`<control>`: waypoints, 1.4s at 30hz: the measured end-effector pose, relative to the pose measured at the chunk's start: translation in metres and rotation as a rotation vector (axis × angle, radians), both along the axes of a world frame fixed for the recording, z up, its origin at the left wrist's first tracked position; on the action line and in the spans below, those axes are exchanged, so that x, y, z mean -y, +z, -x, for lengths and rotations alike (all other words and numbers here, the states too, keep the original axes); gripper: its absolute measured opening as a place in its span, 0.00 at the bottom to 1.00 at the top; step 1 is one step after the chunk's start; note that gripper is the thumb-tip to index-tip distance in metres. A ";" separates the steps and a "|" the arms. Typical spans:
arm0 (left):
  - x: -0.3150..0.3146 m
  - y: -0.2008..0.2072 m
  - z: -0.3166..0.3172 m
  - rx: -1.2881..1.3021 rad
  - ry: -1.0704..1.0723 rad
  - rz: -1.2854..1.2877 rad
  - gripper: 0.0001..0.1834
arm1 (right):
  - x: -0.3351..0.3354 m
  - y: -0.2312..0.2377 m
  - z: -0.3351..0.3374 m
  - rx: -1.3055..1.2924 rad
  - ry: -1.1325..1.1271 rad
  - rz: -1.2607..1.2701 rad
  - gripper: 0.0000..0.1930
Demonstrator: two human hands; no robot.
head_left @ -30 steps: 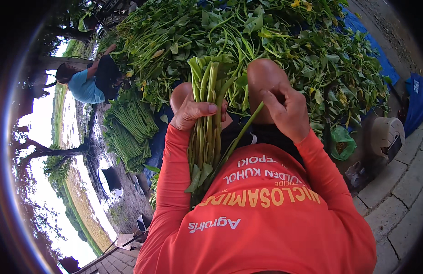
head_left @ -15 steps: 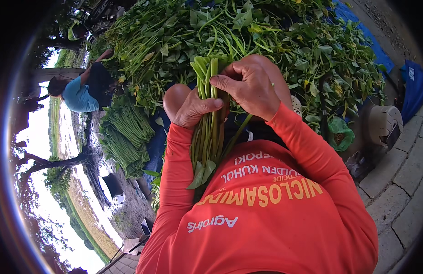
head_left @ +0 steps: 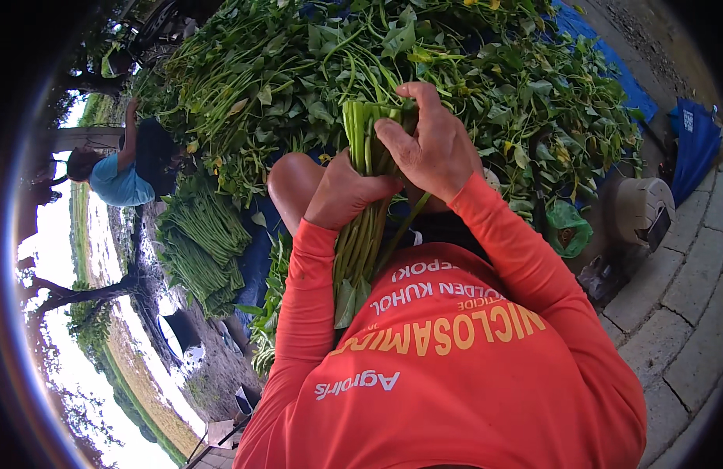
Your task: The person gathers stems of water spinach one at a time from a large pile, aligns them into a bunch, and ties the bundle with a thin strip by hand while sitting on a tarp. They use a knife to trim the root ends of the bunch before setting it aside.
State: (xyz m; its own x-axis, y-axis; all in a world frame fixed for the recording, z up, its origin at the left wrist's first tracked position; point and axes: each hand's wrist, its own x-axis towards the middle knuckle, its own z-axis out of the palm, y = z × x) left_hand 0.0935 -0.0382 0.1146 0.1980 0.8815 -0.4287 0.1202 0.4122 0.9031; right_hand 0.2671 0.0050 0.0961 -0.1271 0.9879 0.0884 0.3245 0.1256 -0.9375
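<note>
Your left hand (head_left: 342, 191) grasped a long bundle of green stems (head_left: 357, 242) before your red shirt (head_left: 471, 383) while your right hand (head_left: 435, 144), grip unclear, curved at its top, apparently aligning stems, the next move likely needing level ends.

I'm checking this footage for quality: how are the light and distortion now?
Head view: sky at left blown out to white; head view: paving bends near the dark right rim; head view: bunch of stems clearly visible.
</note>
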 end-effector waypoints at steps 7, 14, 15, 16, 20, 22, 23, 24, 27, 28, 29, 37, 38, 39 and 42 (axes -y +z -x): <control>0.002 -0.016 0.015 0.161 -0.039 0.016 0.27 | -0.012 0.013 0.005 -0.082 0.052 0.225 0.20; 0.000 -0.015 0.052 0.317 0.076 0.146 0.23 | 0.020 -0.029 -0.062 -0.033 0.072 0.302 0.25; 0.000 -0.014 0.050 0.342 0.083 0.168 0.24 | 0.033 -0.027 -0.061 -0.037 0.151 0.405 0.25; 0.000 -0.015 0.049 0.367 0.092 0.189 0.24 | 0.047 -0.026 -0.059 -0.035 0.229 0.512 0.25; 0.000 -0.022 0.046 0.344 0.030 0.192 0.26 | 0.052 -0.047 -0.060 -0.131 0.114 0.760 0.21; -0.001 -0.023 0.046 0.369 0.029 0.174 0.26 | 0.052 -0.047 -0.051 -0.421 0.137 0.728 0.19; -0.001 -0.024 0.046 0.396 0.033 0.162 0.26 | 0.051 -0.044 -0.048 -0.422 0.135 0.720 0.19; -0.001 -0.025 0.046 0.392 0.035 0.160 0.26 | 0.050 -0.039 -0.041 -0.540 0.193 0.651 0.17; 0.002 -0.028 0.037 0.353 0.054 0.184 0.28 | 0.046 -0.019 -0.025 -0.653 0.293 0.562 0.15; 0.003 -0.025 0.026 0.484 0.032 0.183 0.30 | 0.041 -0.013 -0.020 -0.641 0.343 0.533 0.15; 0.003 -0.020 0.019 0.615 0.009 0.181 0.33 | 0.037 -0.026 -0.011 -0.749 0.334 0.534 0.14; 0.001 -0.021 0.037 0.383 -0.040 0.109 0.32 | 0.023 -0.011 -0.010 -0.607 0.245 0.392 0.09; 0.002 -0.017 0.038 0.306 -0.010 0.163 0.30 | 0.024 -0.013 -0.015 -0.556 0.174 0.305 0.10; 0.008 -0.014 0.032 0.340 0.110 0.162 0.27 | 0.016 -0.019 -0.014 -0.511 0.050 -0.073 0.11; 0.002 -0.017 0.044 0.409 0.073 0.203 0.25 | 0.028 -0.023 -0.021 -0.318 0.191 0.392 0.14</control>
